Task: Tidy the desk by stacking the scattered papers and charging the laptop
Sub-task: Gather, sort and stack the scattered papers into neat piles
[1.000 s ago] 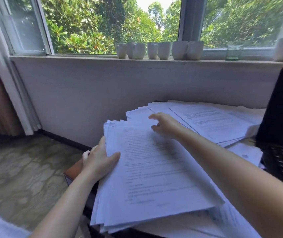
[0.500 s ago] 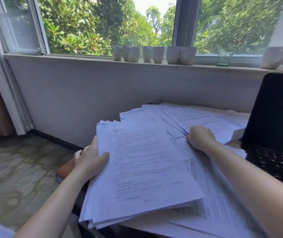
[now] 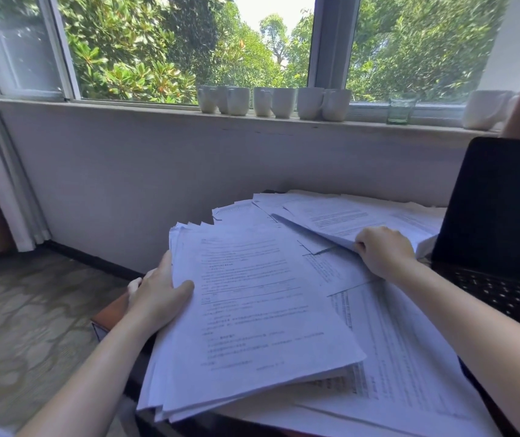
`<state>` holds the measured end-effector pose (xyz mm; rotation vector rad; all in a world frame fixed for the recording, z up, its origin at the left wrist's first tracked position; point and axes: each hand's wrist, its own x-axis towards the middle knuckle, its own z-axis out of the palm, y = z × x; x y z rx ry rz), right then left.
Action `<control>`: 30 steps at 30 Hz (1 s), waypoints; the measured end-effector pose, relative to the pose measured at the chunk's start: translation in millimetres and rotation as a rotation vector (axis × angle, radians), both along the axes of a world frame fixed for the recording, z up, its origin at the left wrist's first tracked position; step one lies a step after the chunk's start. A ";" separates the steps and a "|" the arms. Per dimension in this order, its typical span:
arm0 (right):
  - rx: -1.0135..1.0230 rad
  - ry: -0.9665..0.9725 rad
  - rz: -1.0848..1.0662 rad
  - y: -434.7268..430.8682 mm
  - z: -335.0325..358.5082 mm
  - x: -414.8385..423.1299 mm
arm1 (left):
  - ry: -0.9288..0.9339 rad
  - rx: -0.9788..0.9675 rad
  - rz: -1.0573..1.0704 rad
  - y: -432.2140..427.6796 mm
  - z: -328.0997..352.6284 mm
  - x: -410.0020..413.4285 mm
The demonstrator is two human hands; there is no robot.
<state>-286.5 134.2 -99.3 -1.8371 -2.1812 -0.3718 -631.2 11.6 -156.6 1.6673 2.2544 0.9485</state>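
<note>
Gripping a half-built stack (image 3: 252, 310) in the left hand (image 3: 157, 294) at the left edge of the desk (image 3: 112, 312), pinching far sheets (image 3: 347, 219) with the right hand (image 3: 381, 250), seemingly leaving the laptop (image 3: 498, 209) unplugged.

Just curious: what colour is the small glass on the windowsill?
The glass looks greenish; head view shows it best.

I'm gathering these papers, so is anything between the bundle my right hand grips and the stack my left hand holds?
Nothing visible blocks it. Only flat loose sheets lie between the bundle and the stack.
</note>
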 end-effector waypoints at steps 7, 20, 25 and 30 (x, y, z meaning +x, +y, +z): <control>0.024 0.050 0.145 -20.9 -0.2 -28.6 | 0.007 -0.006 0.001 -0.2 0.2 0.3; -0.180 0.449 0.184 -23.0 14.2 -39.2 | -0.003 -0.002 -0.007 -1.8 1.5 1.5; -0.012 0.428 0.430 -43.8 30.3 -51.1 | -0.030 -0.012 -0.007 -3.3 4.6 4.0; -0.175 0.391 0.667 -74.7 31.8 -85.0 | -0.049 -0.032 0.001 -4.7 6.1 5.2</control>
